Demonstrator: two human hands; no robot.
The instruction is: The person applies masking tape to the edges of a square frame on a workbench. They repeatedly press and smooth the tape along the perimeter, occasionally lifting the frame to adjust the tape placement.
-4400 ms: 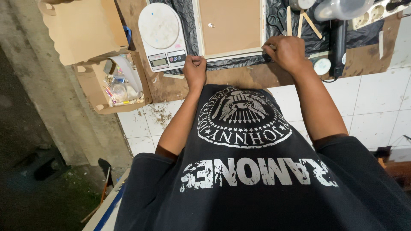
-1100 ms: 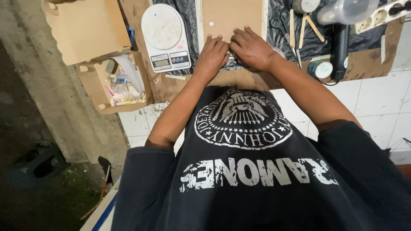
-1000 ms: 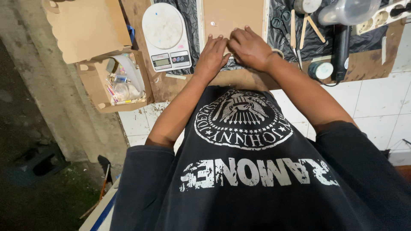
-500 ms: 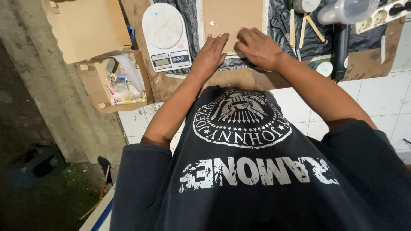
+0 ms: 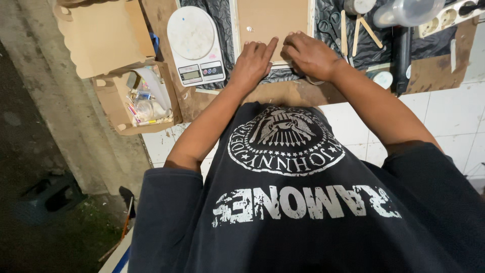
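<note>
A brown board in a pale frame [image 5: 273,23] lies flat on black sheeting [image 5: 222,30] near the middle of the desk's far side, its near edge under both hands. The left hand [image 5: 252,63] rests palm down on that edge, fingers stretched out flat and gripping nothing. The right hand [image 5: 309,54] sits just beside it, fingers curled and pressing down on the frame's near rail; whether it pinches anything small cannot be told. To the left of the board stands a white kitchen scale [image 5: 194,45] with a round platform. Further left, at the desk's left edge, an open cardboard box [image 5: 134,98] holds small supplies. To the right of the board lie wooden sticks [image 5: 356,30], and beyond them a black tool [image 5: 402,58].
</note>
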